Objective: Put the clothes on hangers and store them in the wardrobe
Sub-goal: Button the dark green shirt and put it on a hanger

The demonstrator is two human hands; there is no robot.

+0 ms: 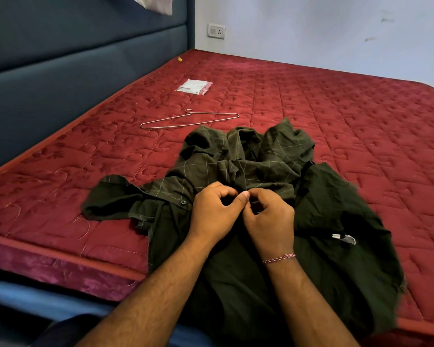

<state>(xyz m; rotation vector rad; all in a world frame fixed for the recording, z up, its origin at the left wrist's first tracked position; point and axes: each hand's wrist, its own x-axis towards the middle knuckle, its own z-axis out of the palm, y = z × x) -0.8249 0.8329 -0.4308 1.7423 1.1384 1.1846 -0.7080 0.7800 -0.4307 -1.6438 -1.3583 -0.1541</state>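
1. Red quilted mattress (311, 101) fills the room's near corner; a dark blue padded headboard (73, 71) runs along its left side and a pale wall (311, 26) with a white switch plate (216, 31) stands behind it.
2. Far left of the grip, a sleeve of the dark green shirt (336, 209) spreads toward the mattress edge; the shirt lies crumpled and unhung, its lower part draped over the near edge of the mattress.
3. Beyond the grip and a little to its left, a bare wire hanger (189, 120) lies flat on the mattress, just apart from the shirt's collar end; farther back a small clear packet (194, 86) lies on the quilting, and a tiny yellow object (179, 59) sits near the headboard.
4. At the grip itself, the left hand (214, 214) and right hand (269, 221) meet over the shirt's front, thumbs and curled fingers of both pinching the fabric where they touch; a dark button (183, 201) shows just left of the left hand.
5. Behind the grip, bunched folds of the shirt stand between the hands and the hanger.
6. Below the grip, a pink thread band (278, 258) circles the right wrist; right of the grip, a white label (344, 238) shows on the shirt.
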